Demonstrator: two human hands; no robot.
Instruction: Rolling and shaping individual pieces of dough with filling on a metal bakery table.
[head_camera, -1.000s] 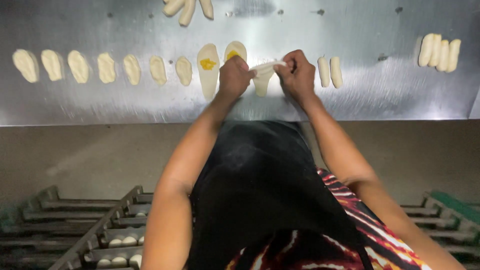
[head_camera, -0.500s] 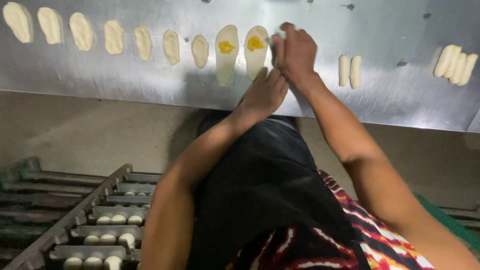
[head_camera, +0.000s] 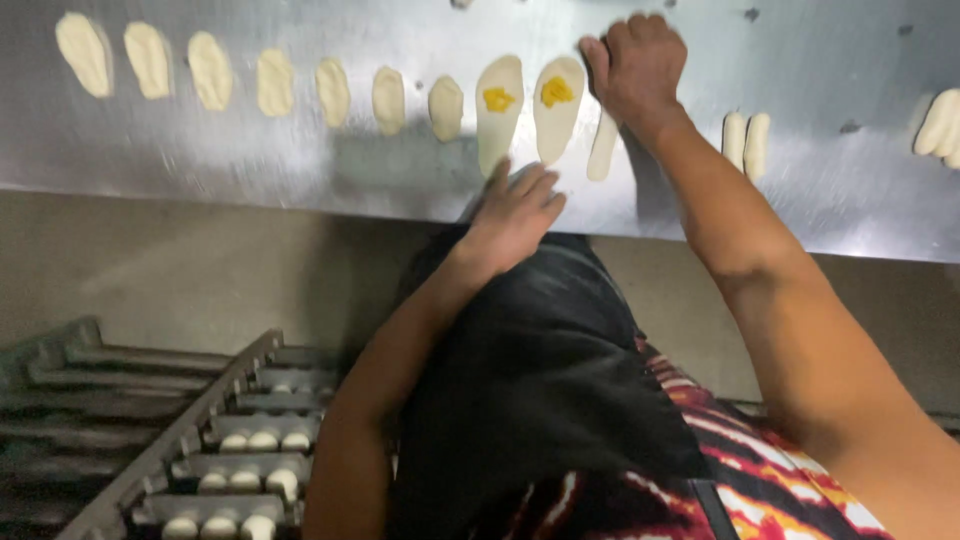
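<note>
Dim, motion-blurred, glare on steel

The table is shiny silver-grey. On it, the dough pieces are pale cream. Two long pieces near the table's middle each have a yellow blob. Below the table, the apron is black. The shirt has red, yellow, white and black swirls. The rack is dark grey.

We see a brushed steel bench catching soft glare; below its front edge runs a dull grey-brown panel; lower left of the bench stands a dark metal rack with tiered rails.
</note>
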